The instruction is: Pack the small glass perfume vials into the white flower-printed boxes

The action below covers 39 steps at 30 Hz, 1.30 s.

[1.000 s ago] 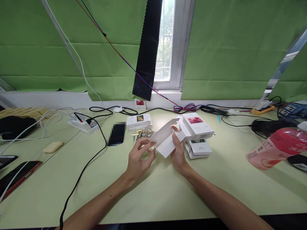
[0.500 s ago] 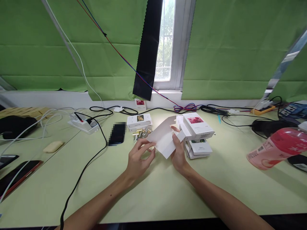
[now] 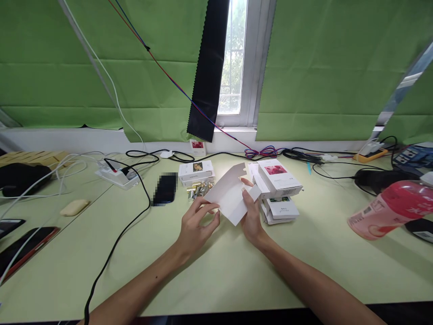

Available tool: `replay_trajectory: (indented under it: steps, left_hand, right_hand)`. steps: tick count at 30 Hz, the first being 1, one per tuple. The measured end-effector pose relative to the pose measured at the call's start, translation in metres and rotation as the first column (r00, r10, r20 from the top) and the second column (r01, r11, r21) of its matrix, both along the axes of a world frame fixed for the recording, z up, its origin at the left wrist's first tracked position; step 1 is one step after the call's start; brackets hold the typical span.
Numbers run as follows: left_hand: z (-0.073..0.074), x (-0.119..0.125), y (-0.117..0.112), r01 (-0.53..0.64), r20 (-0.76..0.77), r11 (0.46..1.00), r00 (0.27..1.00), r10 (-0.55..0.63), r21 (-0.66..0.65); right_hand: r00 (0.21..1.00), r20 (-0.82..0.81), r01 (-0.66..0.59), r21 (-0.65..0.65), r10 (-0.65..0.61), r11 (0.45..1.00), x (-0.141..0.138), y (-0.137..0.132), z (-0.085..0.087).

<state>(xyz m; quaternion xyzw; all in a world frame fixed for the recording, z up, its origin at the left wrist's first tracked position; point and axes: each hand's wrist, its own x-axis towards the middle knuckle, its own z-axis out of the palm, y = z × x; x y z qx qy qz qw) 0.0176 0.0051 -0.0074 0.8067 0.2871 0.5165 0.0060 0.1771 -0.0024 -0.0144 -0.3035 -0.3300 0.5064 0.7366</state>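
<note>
Lying on the pale surface (image 3: 216, 280), a dark phone (image 3: 166, 187) sits left of stacked white boxes (image 3: 196, 170), their contents hidden, with shiny metal pieces (image 3: 199, 190) just in front. Your left hand (image 3: 195, 220) has its curled fingers touching the left edge of a creased white card (image 3: 225, 194); whether they grip it cannot be told. Raised between your hands, the card runs lengthwise away from you and to the right, its notched end farthest off. Your right hand (image 3: 251, 216) grasps its right side, thumb in front. Beside it rises a box pile (image 3: 282, 180), contents unseen; a pink bottle (image 3: 389, 210) appears at far right.
</note>
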Motion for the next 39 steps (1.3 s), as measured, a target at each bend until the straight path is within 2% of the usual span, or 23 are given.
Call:
replay_trajectory:
  steps: [8, 18, 25, 32, 39]
  left_hand:
    - [-0.001, 0.000, 0.000, -0.016, -0.013, 1.000, 1.000, 0.016, 0.018]
    - [-0.002, 0.001, -0.001, -0.021, -0.022, 1.000, 1.000, 0.021, 0.019]
    - [0.004, 0.002, -0.004, -0.032, 0.001, 0.998, 0.999, 0.032, 0.061]
    - [0.006, 0.002, -0.005, -0.030, -0.001, 0.999, 1.000, 0.030, 0.044]
    - [0.008, 0.001, -0.006, -0.022, 0.017, 0.996, 1.000, 0.020, 0.091]
  right_hand:
    - [0.997, 0.074, 0.021, 0.010, -0.022, 1.000, 0.001, 0.000, -0.003]
    - [0.996, 0.085, 0.021, 0.006, -0.021, 1.000, 0.001, -0.002, -0.003]
    - [1.000, -0.001, -0.015, -0.011, 0.015, 1.000, -0.002, -0.003, 0.006]
    - [0.994, -0.103, -0.052, -0.053, 0.047, 0.997, -0.002, -0.003, 0.012]
    - [0.991, -0.120, -0.068, -0.047, 0.062, 0.997, -0.002, -0.003, 0.014]
